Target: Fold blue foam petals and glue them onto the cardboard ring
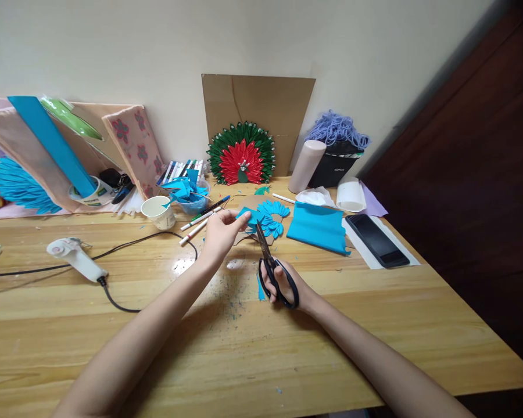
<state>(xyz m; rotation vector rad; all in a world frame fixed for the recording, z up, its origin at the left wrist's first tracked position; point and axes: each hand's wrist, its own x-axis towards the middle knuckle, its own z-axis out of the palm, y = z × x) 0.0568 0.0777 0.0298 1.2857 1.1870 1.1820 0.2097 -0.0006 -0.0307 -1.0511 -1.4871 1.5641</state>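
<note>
Between the thumb and fingers of my left hand [224, 235] is a small piece of blue paper [251, 217]. My right hand [295, 285] grips black-handled scissors [265, 251], fingers through the loops. The blades point up and away, with their tips at the right edge of the piece; I cannot tell whether they touch it. Just behind lies a ring of blue paper petals [273, 218] on a round cardboard piece [250, 202], partly covered by my left hand. A blue scrap [261, 289] lies on the table beside my right hand.
A folded blue sheet [318, 227] and a phone [377, 240] lie to the right. Behind stands a red and green peacock [243, 157] against cardboard [261, 98]. Left are a paper cup [158, 212], a tub of blue scraps [192, 200], markers [200, 225] and a corded glue gun [76, 259].
</note>
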